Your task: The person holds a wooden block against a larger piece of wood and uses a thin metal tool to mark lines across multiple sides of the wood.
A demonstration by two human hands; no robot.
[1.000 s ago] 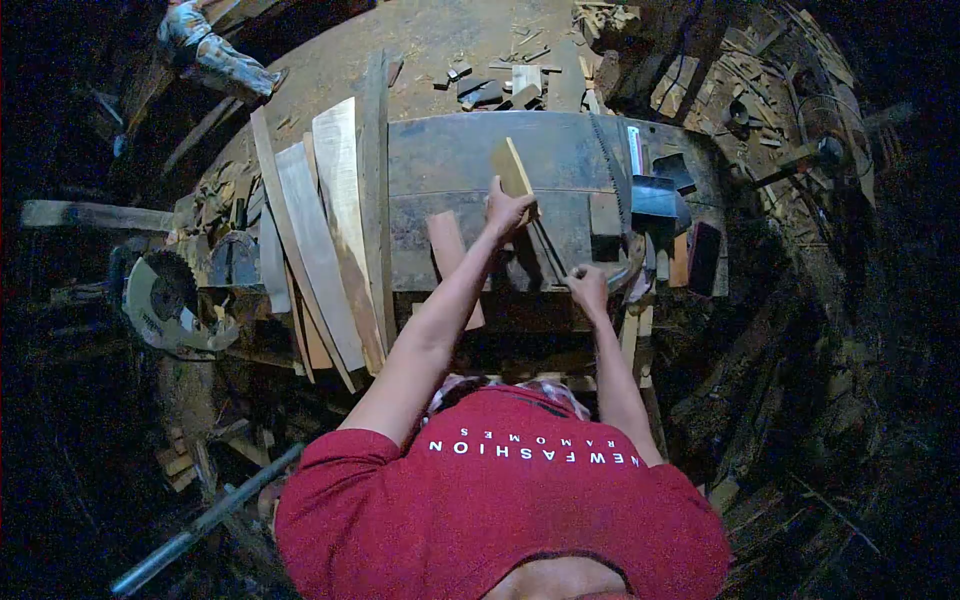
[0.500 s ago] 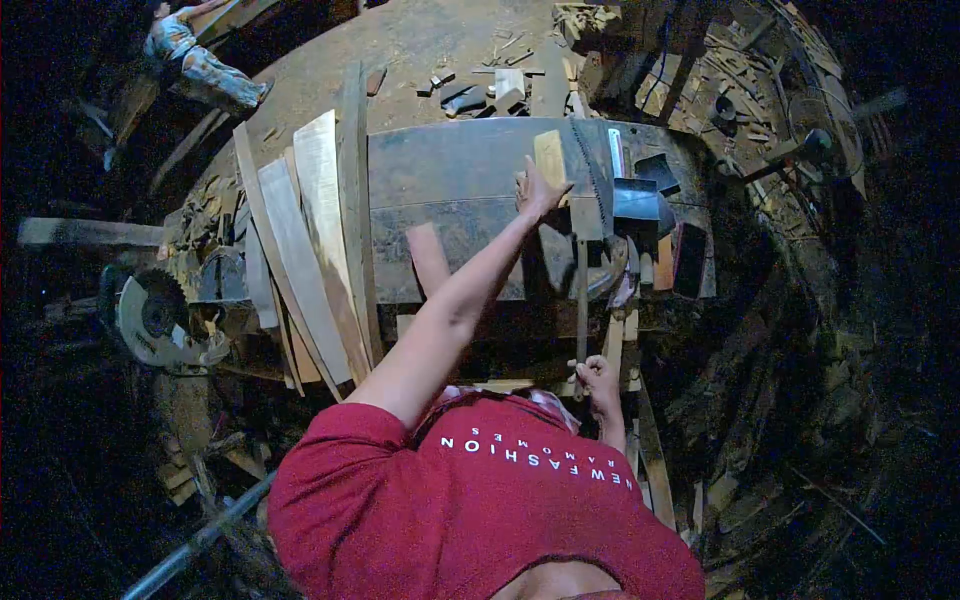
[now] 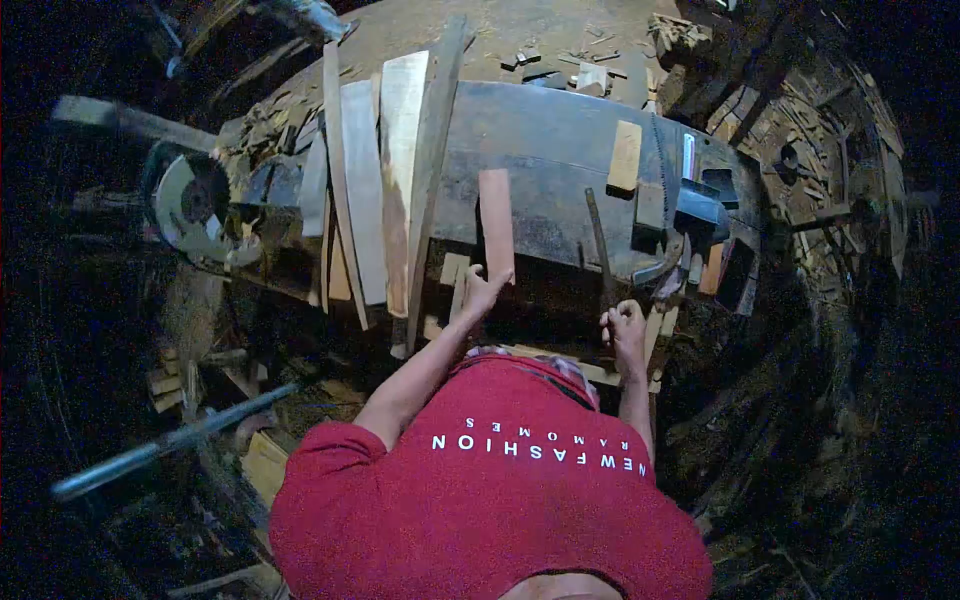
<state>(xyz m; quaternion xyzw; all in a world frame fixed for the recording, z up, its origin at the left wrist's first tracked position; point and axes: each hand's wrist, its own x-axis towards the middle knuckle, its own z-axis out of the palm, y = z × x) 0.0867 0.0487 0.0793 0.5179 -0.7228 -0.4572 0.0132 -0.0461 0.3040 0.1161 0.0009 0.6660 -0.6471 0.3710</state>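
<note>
My left hand (image 3: pixel 484 292) is closed on the near end of a short reddish wooden board (image 3: pixel 497 222), which points away from me over the workbench edge. My right hand (image 3: pixel 627 326) has its fingers curled at the near end of a long, narrow dark tool (image 3: pixel 599 235); its exact kind does not show. A yellowish wood block (image 3: pixel 625 157) rests on the dark workbench (image 3: pixel 545 120), beyond and to the right of the reddish board.
Long planks (image 3: pixel 361 190) lean across the bench's left side, near a circular saw (image 3: pixel 190 205). At the right lie a toothed saw blade (image 3: pixel 661 150), a blue metal piece (image 3: pixel 702 208) and small tools. Wood scraps (image 3: pixel 800 185) cover the ground at far right.
My left hand has let go of the yellowish block, drawn back toward me and taken hold of the reddish board. The camera view has swung left. My right hand stays low with the narrow tool.
</note>
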